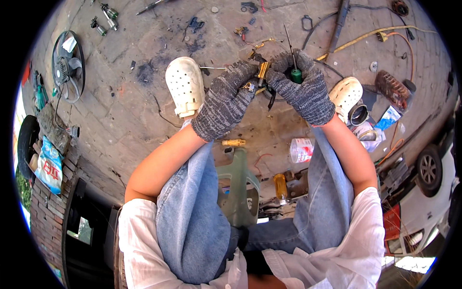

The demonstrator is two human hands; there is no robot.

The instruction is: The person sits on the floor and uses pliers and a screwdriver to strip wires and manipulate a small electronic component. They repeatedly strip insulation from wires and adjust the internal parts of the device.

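Both hands wear grey knitted gloves and meet above the ground between my shoes. My left hand (226, 102) is closed, its fingertips gripping a small black electrical part with a brass-coloured piece (263, 70). Closed as well, my right hand (308, 91) has its thumb and fingertips at the other side of that part. A screwdriver with a green handle (296, 76) is tucked in the right hand, its thin shaft pointing away from me. Black strips hang below the part; its details are too small to make out.
A green plastic stool (236, 185) is between my legs, near a yellow-handled tool (234, 142) and a clear plastic jar (301, 150). Loose parts, cables and a dark bar (340, 25) lie ahead. A fan (67, 67) is at left, a rusty motor piece (392, 89) at right.
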